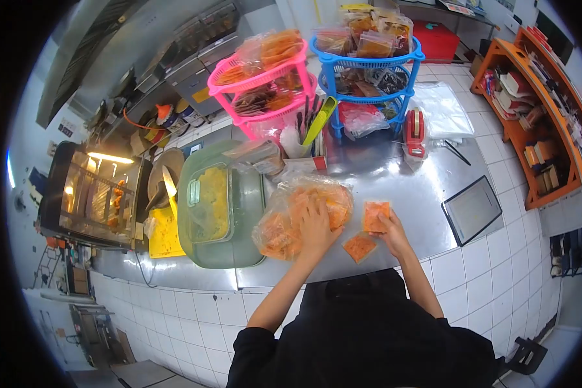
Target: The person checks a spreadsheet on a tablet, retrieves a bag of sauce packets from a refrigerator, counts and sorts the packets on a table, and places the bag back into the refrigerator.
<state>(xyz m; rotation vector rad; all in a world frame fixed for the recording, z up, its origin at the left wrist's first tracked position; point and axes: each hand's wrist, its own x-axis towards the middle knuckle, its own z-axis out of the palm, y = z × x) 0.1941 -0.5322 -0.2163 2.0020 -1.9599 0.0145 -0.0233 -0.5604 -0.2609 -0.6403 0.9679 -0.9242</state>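
A large clear plastic bag (277, 234) full of small orange-filled packets lies on the steel table in front of me. My left hand (315, 225) rests on top of the bag's contents, fingers apart; whether it grasps a packet there is not clear. To the right, my right hand (394, 234) pinches a flat square packet (375, 216) of orange filling by its lower right side. Just below it, a second orange packet (359, 247) lies on the table near the front edge, turned like a diamond.
Left of the bag sits a green tub (252, 242) with a yellow-filled container inside. Behind stand a pink tiered basket (255, 84) and a blue one (368, 63), loaded with packets. A red tape dispenser (415, 132) and a tablet (472, 210) are on the right.
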